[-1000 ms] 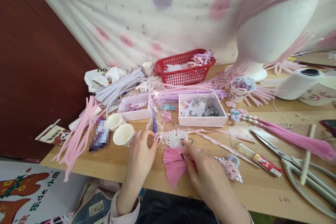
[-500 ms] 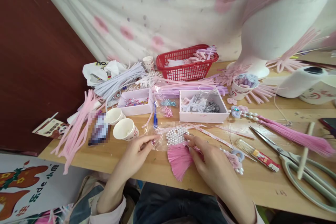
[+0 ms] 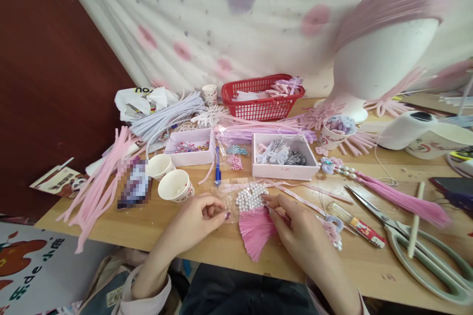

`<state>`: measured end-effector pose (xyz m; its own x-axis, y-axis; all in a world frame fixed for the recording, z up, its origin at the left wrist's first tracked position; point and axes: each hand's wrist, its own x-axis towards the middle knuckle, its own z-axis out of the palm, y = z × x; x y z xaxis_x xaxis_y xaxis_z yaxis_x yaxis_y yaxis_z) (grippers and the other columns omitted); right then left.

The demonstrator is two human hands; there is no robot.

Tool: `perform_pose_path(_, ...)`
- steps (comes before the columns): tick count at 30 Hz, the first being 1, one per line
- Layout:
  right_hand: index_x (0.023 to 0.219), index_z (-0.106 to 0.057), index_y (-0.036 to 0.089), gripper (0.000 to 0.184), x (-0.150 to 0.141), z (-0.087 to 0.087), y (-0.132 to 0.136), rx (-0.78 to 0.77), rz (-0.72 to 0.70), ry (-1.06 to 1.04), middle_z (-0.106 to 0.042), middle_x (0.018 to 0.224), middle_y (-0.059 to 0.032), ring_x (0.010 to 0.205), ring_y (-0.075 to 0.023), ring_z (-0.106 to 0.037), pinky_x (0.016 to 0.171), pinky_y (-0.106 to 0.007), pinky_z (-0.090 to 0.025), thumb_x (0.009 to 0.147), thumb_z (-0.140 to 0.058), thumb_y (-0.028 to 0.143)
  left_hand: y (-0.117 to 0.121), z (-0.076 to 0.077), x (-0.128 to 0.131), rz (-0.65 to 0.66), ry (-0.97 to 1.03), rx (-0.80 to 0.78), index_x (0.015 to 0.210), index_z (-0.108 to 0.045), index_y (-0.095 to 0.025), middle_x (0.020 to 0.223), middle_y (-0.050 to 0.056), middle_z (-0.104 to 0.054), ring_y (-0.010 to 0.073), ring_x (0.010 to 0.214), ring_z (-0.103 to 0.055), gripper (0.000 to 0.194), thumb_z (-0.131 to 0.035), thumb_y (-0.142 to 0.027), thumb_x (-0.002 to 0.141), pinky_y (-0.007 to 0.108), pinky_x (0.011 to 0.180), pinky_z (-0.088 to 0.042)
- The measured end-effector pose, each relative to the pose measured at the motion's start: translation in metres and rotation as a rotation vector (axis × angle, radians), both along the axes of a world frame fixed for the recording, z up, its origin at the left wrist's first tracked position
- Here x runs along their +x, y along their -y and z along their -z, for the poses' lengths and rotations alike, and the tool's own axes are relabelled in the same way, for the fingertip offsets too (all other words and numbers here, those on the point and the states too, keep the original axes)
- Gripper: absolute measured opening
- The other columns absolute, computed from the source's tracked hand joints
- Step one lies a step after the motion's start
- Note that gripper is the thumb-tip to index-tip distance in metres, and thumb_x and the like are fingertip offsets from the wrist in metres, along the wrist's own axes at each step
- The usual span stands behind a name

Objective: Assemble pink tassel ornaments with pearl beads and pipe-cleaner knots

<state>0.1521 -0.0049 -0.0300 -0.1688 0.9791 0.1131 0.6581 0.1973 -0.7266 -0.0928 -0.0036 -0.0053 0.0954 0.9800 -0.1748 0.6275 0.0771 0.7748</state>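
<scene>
White pearl beads (image 3: 252, 198) lie in a clear plastic bag (image 3: 229, 198) at the near middle of the table. My left hand (image 3: 201, 216) is at the bag's left edge, fingers curled and thumb near the index fingertip, apparently pinching the plastic. My right hand (image 3: 295, 224) rests at the beads' right side with thumb and index finger close together; whatever is between them is hidden. Below the beads a pink tassel (image 3: 256, 231) fans out, its top partly under my right hand. Pink and blue fuzzy flowers with pearls (image 3: 334, 229) show beyond that hand.
Two paper cups (image 3: 176, 186) stand left of the bag. Behind are white boxes (image 3: 284, 171) of beads and trinkets and a red basket (image 3: 263, 108). On the right lie large scissors (image 3: 397, 236), a small red-labelled container (image 3: 356, 224) and a pearl-topped tassel (image 3: 402, 199).
My left hand has shifted slightly right and down, with its fingers more curled. My right hand stays by the beads and tassel. The camera view has tilted a little.
</scene>
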Motion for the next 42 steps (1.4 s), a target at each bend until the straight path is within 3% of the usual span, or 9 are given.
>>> perform_pose_path(7, 0.095, -0.069, 0.021, 0.022, -0.015, -0.002, 0.010, 0.125, 0.044, -0.093, -0.059, 0.052, 0.0034, 0.045, -0.0176, -0.056, 0.050, -0.027, -0.039, 0.095, -0.047, 0.027, -0.002, 0.005, 0.012, -0.040, 0.191, -0.026, 0.065, -0.045, -0.024, 0.065, -0.004, -0.052, 0.0125, 0.054, -0.050, 0.019, -0.054, -0.034, 0.078, 0.025, 0.054, -0.041)
perform_pose_path(11, 0.100, -0.071, 0.020, 0.026, -0.017, 0.004, 0.011, 0.055, 0.044, -0.103, -0.057, 0.052, 0.0035, 0.045, -0.0181, -0.054, 0.050, -0.027, -0.037, 0.095, -0.046, 0.027, -0.002, 0.004, 0.009, 0.005, 0.286, -0.083, 0.072, -0.054, -0.021, 0.066, -0.004, -0.054, 0.0108, 0.054, -0.048, 0.018, -0.057, -0.038, 0.079, 0.025, 0.055, -0.044)
perform_pose_path(15, 0.099, -0.072, 0.019, 0.029, -0.017, 0.007, 0.010, 0.029, 0.064, -0.087, -0.054, 0.051, 0.0033, 0.045, -0.0188, -0.053, 0.049, -0.027, -0.036, 0.094, -0.045, 0.027, -0.001, 0.006, 0.003, 0.045, 0.426, -0.236, 0.094, -0.067, -0.018, 0.077, 0.003, -0.069, 0.0135, 0.056, -0.059, 0.026, -0.059, -0.037, 0.078, 0.028, 0.056, -0.053)
perform_pose_path(19, 0.097, -0.072, 0.020, 0.028, -0.018, 0.006, 0.009, 0.026, 0.063, -0.085, -0.055, 0.050, 0.0031, 0.044, -0.0191, -0.054, 0.049, -0.027, -0.037, 0.094, -0.046, 0.028, -0.003, 0.017, 0.009, -0.101, 0.301, -0.201, 0.091, -0.070, -0.017, 0.099, 0.011, -0.076, 0.0101, 0.044, -0.053, 0.031, -0.062, -0.041, 0.073, 0.025, 0.039, -0.043)
perform_pose_path(25, 0.097, -0.073, 0.021, 0.026, -0.019, 0.007, 0.007, 0.040, 0.069, -0.084, -0.058, 0.051, 0.0024, 0.044, -0.0191, -0.054, 0.050, -0.027, -0.037, 0.094, -0.048, 0.027, -0.008, 0.024, 0.018, -0.161, 0.178, -0.053, 0.100, -0.078, -0.014, 0.074, 0.001, -0.068, 0.0119, 0.051, -0.049, 0.039, -0.070, -0.039, 0.071, 0.024, 0.049, -0.039)
perform_pose_path(31, 0.099, -0.073, 0.020, 0.027, -0.019, 0.009, 0.008, 0.013, 0.085, -0.113, -0.064, 0.056, 0.0008, 0.047, -0.0190, -0.057, 0.052, -0.027, -0.040, 0.094, -0.048, 0.028, -0.011, 0.007, 0.017, 0.145, 0.043, -0.018, 0.131, -0.074, -0.021, 0.053, -0.006, -0.057, 0.0151, 0.053, -0.050, 0.046, -0.056, -0.036, 0.092, 0.024, 0.059, -0.042)
perform_pose_path(35, 0.098, -0.074, 0.019, 0.029, -0.019, 0.009, 0.008, 0.016, 0.099, -0.111, -0.056, 0.050, 0.0031, 0.044, -0.0187, -0.054, 0.049, -0.027, -0.037, 0.093, -0.047, 0.029, -0.013, 0.006, 0.025, 0.153, -0.013, 0.030, 0.131, -0.075, -0.026, 0.044, -0.007, -0.058, 0.0180, 0.046, -0.056, 0.043, -0.058, -0.030, 0.092, 0.026, 0.059, -0.048)
perform_pose_path(39, 0.099, -0.075, 0.019, 0.030, -0.019, 0.009, 0.008, 0.021, 0.082, -0.110, -0.054, 0.049, 0.0035, 0.044, -0.0187, -0.053, 0.048, -0.027, -0.037, 0.092, -0.047, 0.027, -0.014, 0.015, 0.034, 0.093, -0.003, 0.151, 0.115, -0.082, -0.030, 0.080, 0.001, -0.084, 0.0293, 0.082, -0.079, 0.032, -0.065, -0.025, 0.088, 0.037, 0.082, -0.059)
perform_pose_path(42, 0.099, -0.074, 0.019, 0.029, -0.020, 0.009, 0.008, 0.021, 0.082, -0.119, -0.059, 0.052, 0.0019, 0.045, -0.0188, -0.055, 0.049, -0.027, -0.038, 0.092, -0.048, 0.026, -0.014, 0.022, 0.036, 0.082, 0.000, 0.187, 0.106, -0.084, -0.030, 0.107, 0.002, -0.083, 0.0303, 0.102, -0.079, 0.028, -0.065, -0.021, 0.088, 0.040, 0.093, -0.059)
